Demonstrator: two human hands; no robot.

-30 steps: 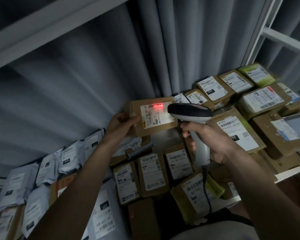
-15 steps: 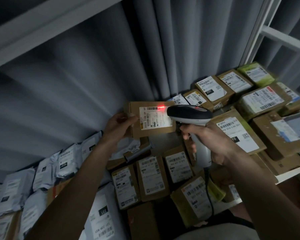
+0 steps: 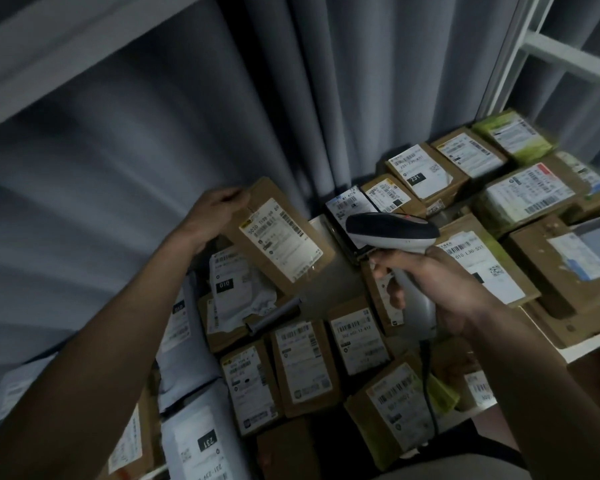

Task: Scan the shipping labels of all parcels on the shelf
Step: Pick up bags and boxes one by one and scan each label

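Observation:
My left hand (image 3: 211, 216) grips the top left corner of a flat brown cardboard parcel (image 3: 284, 233), held tilted above the shelf with its white shipping label (image 3: 280, 240) facing me. My right hand (image 3: 430, 289) holds a corded barcode scanner (image 3: 392, 230) by its grey handle, the dark head pointing left toward the parcel's right edge. No red scan light shows on the label. Several more labelled boxes and white mailer bags lie on the shelf below and around.
Brown boxes (image 3: 478, 268) crowd the right and back of the shelf, white poly bags (image 3: 194, 441) the lower left. A grey curtain (image 3: 326, 98) hangs behind. A white shelf post (image 3: 506, 53) rises at upper right. The scanner cable (image 3: 426, 382) hangs down over the front boxes.
The red scan line on the label has gone out. My left hand has tilted the parcel clockwise and moved it left and down, away from the scanner head.

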